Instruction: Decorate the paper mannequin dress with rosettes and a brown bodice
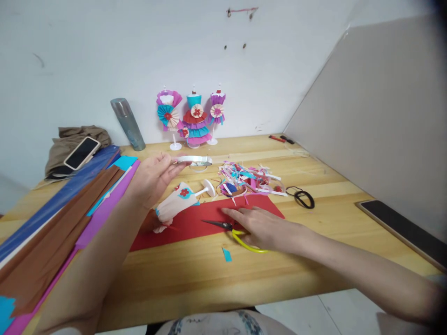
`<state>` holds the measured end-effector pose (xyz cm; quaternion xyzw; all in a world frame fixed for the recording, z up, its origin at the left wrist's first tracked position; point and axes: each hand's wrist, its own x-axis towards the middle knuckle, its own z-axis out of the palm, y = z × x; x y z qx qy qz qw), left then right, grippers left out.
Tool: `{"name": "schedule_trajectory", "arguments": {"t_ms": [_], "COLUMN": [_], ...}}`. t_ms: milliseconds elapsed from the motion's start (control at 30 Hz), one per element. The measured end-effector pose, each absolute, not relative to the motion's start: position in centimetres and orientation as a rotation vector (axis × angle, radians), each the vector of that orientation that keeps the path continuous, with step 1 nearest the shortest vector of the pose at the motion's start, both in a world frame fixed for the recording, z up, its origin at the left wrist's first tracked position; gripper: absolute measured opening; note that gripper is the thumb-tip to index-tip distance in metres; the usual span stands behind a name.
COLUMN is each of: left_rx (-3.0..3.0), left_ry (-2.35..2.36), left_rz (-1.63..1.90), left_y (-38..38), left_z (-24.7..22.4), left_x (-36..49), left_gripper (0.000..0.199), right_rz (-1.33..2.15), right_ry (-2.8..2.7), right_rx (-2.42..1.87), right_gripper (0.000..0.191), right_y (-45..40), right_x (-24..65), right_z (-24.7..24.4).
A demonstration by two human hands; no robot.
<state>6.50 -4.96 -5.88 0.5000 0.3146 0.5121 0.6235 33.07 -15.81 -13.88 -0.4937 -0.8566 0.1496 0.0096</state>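
Observation:
My left hand (155,177) pinches a roll of tape (199,161) raised above the table. Below it, a small dress form (181,201) in pale paper with red flowers lies on its side, its white round base (209,188) pointing right. Under the form is a sheet of red paper (206,225). My right hand (260,227) is palm down over the sheet's right part, index finger stretched out. It is over the scissors (226,226), whose yellow handles show partly beneath it; whether it touches them I cannot tell. A blue paper scrap (226,254) lies in front.
Three decorated dress forms (195,118) stand at the back beside a bottle (128,124). Paper scraps (249,178) are heaped at centre, with a black band (304,198) to their right. Coloured paper (101,207) and a phone (82,153) lie left; a dark device (401,228) lies right.

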Motion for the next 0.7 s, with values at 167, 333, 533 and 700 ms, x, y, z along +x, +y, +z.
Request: {"name": "schedule_trajectory", "arguments": {"t_ms": [167, 333, 533, 700], "left_rx": [1.207, 1.248, 1.165, 1.207], "left_ry": [0.609, 0.608, 0.629, 0.757], "left_rz": [1.086, 1.034, 1.003, 1.004], "left_y": [-4.5, -4.9, -6.0, -6.0], "left_z": [-6.0, -5.9, -5.4, -5.3], "left_x": [6.0, 6.1, 6.9, 7.0], "left_gripper": [0.017, 0.027, 0.025, 0.014], "right_rz": [0.573, 0.361, 0.888, 0.637], "right_ry": [-2.701, -2.033, -1.945, -1.986], "right_rx": [-1.435, -1.325, -0.918, -0.965], "right_gripper": [0.054, 0.039, 0.042, 0.036], "right_y": [-15.9, -13.5, -10.6, -10.0], "right_x": [32.7, 32.3, 31.3, 30.4], "right_z": [-11.3, -8.7, -8.2, -7.6]}}
